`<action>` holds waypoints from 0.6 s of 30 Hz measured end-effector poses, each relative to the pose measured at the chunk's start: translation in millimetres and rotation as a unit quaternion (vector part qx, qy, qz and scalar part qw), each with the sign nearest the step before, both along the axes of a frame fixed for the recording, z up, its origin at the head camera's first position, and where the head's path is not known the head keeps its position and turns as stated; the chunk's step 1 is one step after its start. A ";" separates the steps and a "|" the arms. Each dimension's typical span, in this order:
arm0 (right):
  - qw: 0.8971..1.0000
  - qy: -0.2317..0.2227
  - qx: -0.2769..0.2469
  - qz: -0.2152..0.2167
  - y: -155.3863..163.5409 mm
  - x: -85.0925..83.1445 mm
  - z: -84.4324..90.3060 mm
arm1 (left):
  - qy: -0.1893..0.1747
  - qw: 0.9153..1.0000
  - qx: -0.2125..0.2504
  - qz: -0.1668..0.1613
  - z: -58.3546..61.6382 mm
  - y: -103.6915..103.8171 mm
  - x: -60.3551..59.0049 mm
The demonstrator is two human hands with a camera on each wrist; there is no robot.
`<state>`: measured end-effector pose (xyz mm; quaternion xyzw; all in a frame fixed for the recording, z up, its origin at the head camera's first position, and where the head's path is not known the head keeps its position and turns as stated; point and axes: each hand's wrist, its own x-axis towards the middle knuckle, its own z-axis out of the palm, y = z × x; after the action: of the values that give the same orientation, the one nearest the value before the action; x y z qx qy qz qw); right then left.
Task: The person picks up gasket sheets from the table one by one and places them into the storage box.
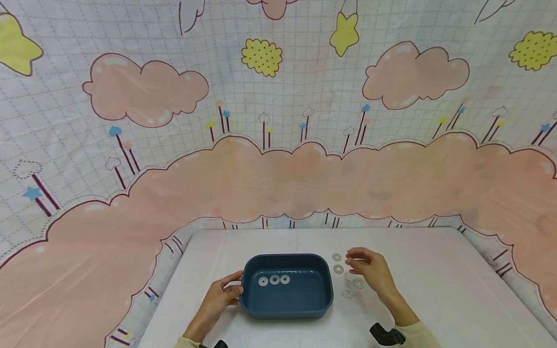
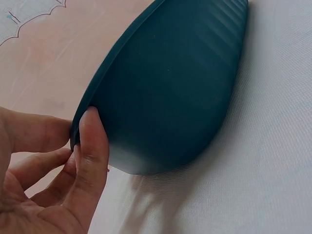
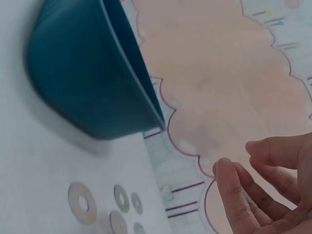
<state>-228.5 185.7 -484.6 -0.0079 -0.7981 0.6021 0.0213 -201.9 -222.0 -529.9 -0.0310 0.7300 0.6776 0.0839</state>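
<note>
A dark blue rectangular tub [image 1: 286,309] stands on the white table, its rim gripped at the left end by my left hand [image 1: 219,297]. The left wrist view shows the thumb [image 2: 92,141] against the outer wall and the other fingers at the rim. Inside the tub, three pale washers [image 1: 274,276] lie in a row on the floor. To the tub's right, my right hand [image 1: 372,270] hovers over several flat washers [image 3: 74,204] on the table. Its fingers are loosely bent, and in the right wrist view a gap shows between thumb and fingertips, with nothing held.
The white tabletop [image 1: 457,290] reaches back to a hanging cloth [image 1: 304,183] printed with clouds and stars. A black band [image 1: 386,334] sits on the right wrist; part of another shows at the left wrist.
</note>
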 end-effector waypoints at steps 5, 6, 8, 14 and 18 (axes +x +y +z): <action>1.000 0.002 0.019 -0.006 14.6 -4.1 -9.8 | 0.000 1.000 0.001 -0.001 0.5 0.4 -0.1; 1.000 0.003 0.021 -0.007 17.0 -5.6 -11.7 | 0.000 1.000 0.003 -0.001 0.8 0.5 0.1; 1.000 0.004 0.027 -0.010 21.3 -9.2 -16.0 | 0.001 1.000 0.002 -0.002 0.5 0.5 -0.2; 0.998 0.011 0.057 -0.020 29.3 -21.5 -28.4 | 0.000 1.000 0.003 0.001 -0.3 0.6 -0.1; 0.996 0.013 0.080 -0.025 32.6 -29.2 -37.0 | -0.002 1.000 0.001 0.001 -0.5 0.7 0.1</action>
<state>-257.7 218.3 -521.7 -0.0182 -0.8430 0.5355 0.0468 -201.8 -221.3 -530.4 -0.0333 0.7290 0.6785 0.0844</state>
